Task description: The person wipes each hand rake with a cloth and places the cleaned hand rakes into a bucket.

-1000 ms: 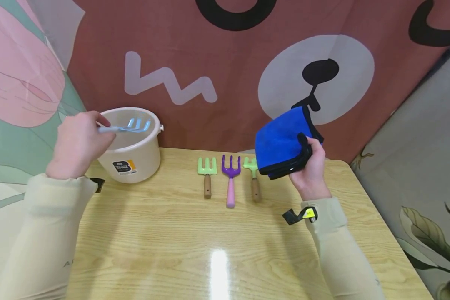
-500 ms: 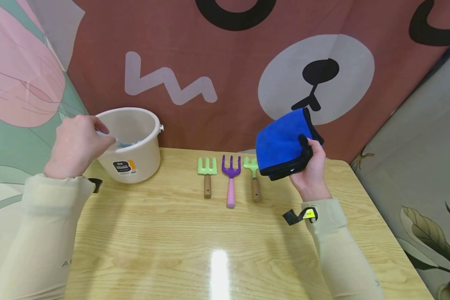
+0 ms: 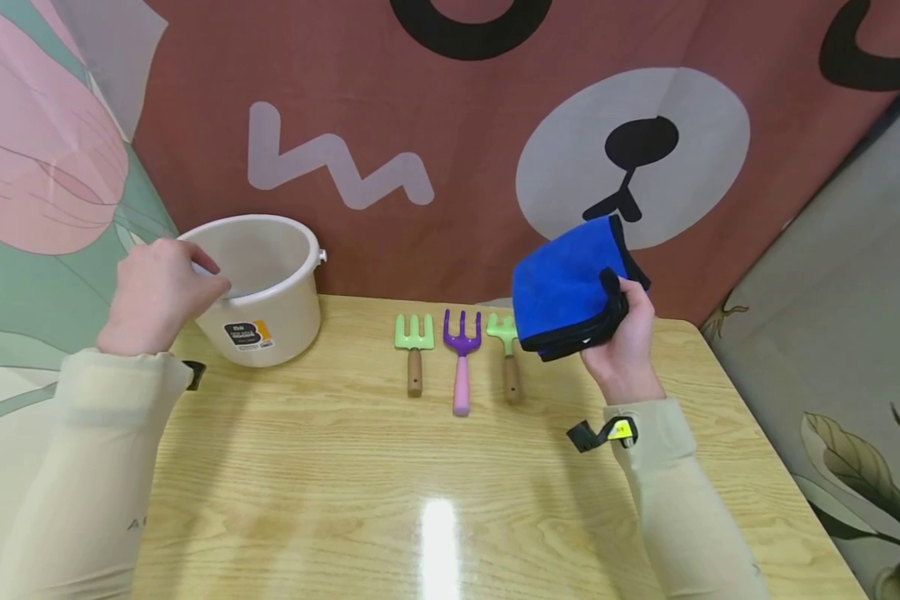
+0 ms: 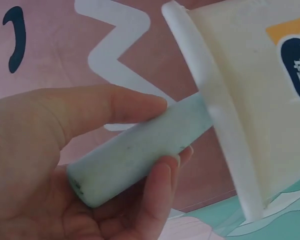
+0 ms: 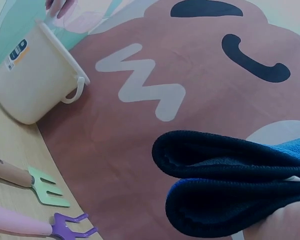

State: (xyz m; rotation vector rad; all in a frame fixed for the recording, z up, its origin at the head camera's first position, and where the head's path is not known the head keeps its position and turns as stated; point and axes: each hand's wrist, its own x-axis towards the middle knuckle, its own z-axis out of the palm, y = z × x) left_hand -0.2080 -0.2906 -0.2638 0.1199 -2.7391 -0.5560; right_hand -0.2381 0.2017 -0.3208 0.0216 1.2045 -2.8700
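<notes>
My left hand (image 3: 157, 292) is at the near left rim of a cream bucket (image 3: 296, 321). It grips the pale blue handle (image 4: 140, 150) of a small garden hand fork between thumb and fingers, and the handle slants over the rim. The fork's tines are hidden inside the bucket. To the right, my right hand (image 3: 624, 346) holds a folded blue cloth (image 3: 566, 279) with black edging above the table. In the right wrist view the cloth's folded black edges (image 5: 215, 155) show up close.
Three hand forks lie in a row on the wooden table (image 3: 330, 467): a green one (image 3: 415, 333) with a brown handle, a purple one (image 3: 462, 342) with a pink handle, and another green one (image 3: 510, 367) partly behind the cloth. A printed curtain (image 3: 465, 125) hangs behind.
The pale blue fork has tipped down, and its tines have dropped out of sight into the bucket. My left hand has lowered slightly. The right hand and cloth have hardly moved.
</notes>
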